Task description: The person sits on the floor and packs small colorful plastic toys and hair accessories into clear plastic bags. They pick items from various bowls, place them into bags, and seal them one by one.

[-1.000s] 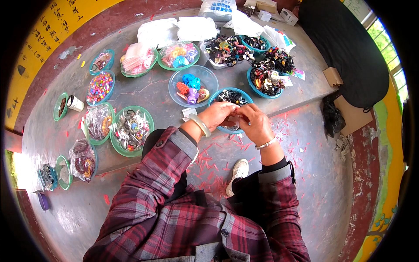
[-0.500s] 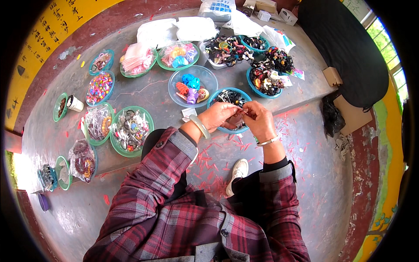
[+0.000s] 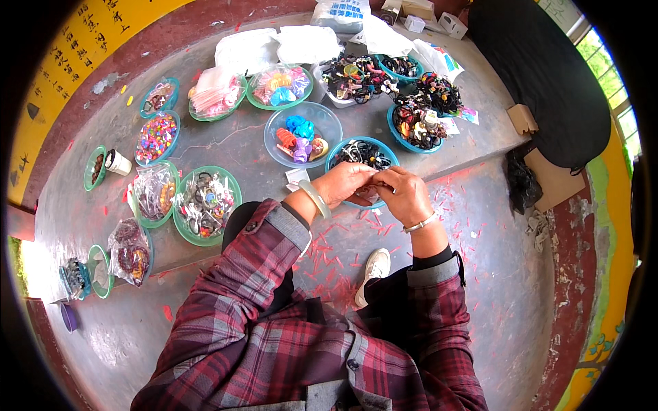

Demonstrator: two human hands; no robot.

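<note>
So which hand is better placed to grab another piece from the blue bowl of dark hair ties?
Probably the left hand: it sits right over the blue bowl's near rim, while the right hand lies just outside it.

The left hand [image 3: 346, 183] and right hand [image 3: 404, 196] press together, and whatever sits between their fingers [image 3: 375, 179] is hidden. They also cover the near rim of the blue bowl [image 3: 343, 149] behind them, whose dark contents are too small to identify. At the upper edge, a printed white bag [image 3: 340, 11] is cut off, and the lower edge cuts off the plaid sleeves [image 3: 247, 288].
</note>
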